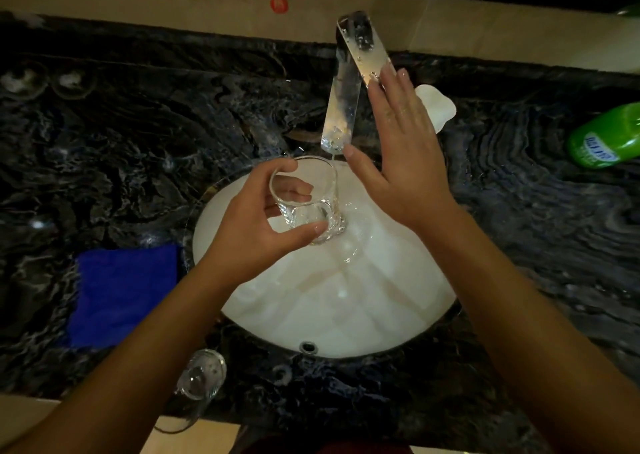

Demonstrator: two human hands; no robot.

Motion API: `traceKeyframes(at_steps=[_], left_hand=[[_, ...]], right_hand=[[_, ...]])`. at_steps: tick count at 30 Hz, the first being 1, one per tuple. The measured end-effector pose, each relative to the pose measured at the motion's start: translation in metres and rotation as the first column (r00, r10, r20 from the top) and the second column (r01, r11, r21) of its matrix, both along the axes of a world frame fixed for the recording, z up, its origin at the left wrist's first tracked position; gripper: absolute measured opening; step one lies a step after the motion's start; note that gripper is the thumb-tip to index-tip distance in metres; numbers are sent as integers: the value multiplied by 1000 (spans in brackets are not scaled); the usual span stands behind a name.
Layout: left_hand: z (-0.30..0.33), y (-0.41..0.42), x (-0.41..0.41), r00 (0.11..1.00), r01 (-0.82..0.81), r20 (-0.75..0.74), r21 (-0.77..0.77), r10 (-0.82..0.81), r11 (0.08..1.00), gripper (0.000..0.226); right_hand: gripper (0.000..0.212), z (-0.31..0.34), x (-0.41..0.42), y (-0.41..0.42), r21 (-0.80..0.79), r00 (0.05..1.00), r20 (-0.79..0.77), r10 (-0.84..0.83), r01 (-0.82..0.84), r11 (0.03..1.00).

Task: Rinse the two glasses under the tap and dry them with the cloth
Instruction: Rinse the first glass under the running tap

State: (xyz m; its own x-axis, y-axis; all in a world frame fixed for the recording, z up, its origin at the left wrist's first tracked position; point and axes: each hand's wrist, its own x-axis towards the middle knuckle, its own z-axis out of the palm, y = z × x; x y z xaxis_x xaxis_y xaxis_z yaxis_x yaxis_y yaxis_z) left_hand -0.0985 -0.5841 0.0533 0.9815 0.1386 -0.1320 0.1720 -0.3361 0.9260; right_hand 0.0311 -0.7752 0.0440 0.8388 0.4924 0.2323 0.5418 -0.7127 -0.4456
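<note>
My left hand [263,225] grips a clear glass [306,197] tilted over the white basin [346,315], just under the spout of the chrome tap [341,104]. A thin stream of water falls from the spout onto the glass's far rim. My right hand [398,149] lies flat with fingers apart, fingertips on the tap's lever [363,45]. A second clear glass [199,384] stands on the counter's near edge, below my left forearm. The blue cloth [121,294] lies flat on the counter to the left of the basin.
The dark marbled counter [138,142] surrounds the basin. A green bottle [606,138] lies at the right. A white soap dish or lid [438,107] sits behind my right hand. The overflow hole [309,347] is at the basin's near rim.
</note>
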Motion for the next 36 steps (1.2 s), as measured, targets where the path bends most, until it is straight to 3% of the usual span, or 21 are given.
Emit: traceKeyframes(at_steps=[7, 11, 17, 21, 27, 36], left_hand=[[4, -5, -32, 997, -79, 3, -23, 79, 997, 82], [12, -6, -67, 994, -113, 9, -13, 113, 994, 81], [12, -15, -114, 996, -82, -20, 6, 82, 997, 83], [3, -26, -140, 999, -27, -44, 47, 29, 999, 84], [2, -42, -186, 997, 6, -74, 166, 7, 986, 87], [-38, -67, -247, 991, 31, -134, 183, -6, 983, 88]], right_hand=[[73, -2, -30, -11, 75, 998, -56, 23, -19, 997], [67, -45, -122, -72, -173, 965, -187, 186, -219, 960], [69, -91, -217, -146, -446, 916, -350, 197, -348, 825], [67, -104, -230, -157, -526, 936, -299, 188, -326, 786], [64, -111, -234, -156, -506, 963, -186, 195, -264, 821], [62, -114, -237, -154, -524, 975, -165, 151, -216, 823]])
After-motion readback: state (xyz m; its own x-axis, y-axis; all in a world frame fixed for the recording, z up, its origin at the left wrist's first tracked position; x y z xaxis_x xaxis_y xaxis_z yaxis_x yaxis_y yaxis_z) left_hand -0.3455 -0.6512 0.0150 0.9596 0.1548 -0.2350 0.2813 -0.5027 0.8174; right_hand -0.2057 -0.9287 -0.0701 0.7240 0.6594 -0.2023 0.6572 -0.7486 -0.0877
